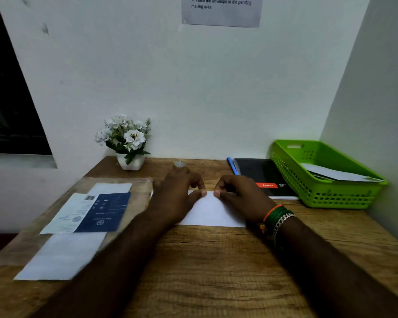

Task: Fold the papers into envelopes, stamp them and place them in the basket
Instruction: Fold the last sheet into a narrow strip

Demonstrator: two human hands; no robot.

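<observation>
Paper (213, 211) lies flat on the wooden surface (216, 271) directly in front of the person, white and partly folded, with both hands on its far edge. It looks thin and very light, so it should bend at a touch, slide readily on the wood if pushed sideways, and keep any crease pressed into it; a stray crease would stay, and a hard tug could tear it. The safest hold is probably along the edges and corners, pinned with fingertips while a fold is run flat, not grabbed in the middle. The left hand (178, 193) rests palm down over the sheet's left part, its fingers (201, 193) reaching toward the centre of the far edge and pressing there. The right hand (241, 196) mirrors it, fingers curled in and seemingly pinching the edge close beside the left fingertips; whether they grip a flap or only press is hard to tell. Both forearms come in low over the surface, wrists near the wood. The green basket (326, 196) stands at the far right, well apart, already holding folded white pieces (336, 174).
</observation>
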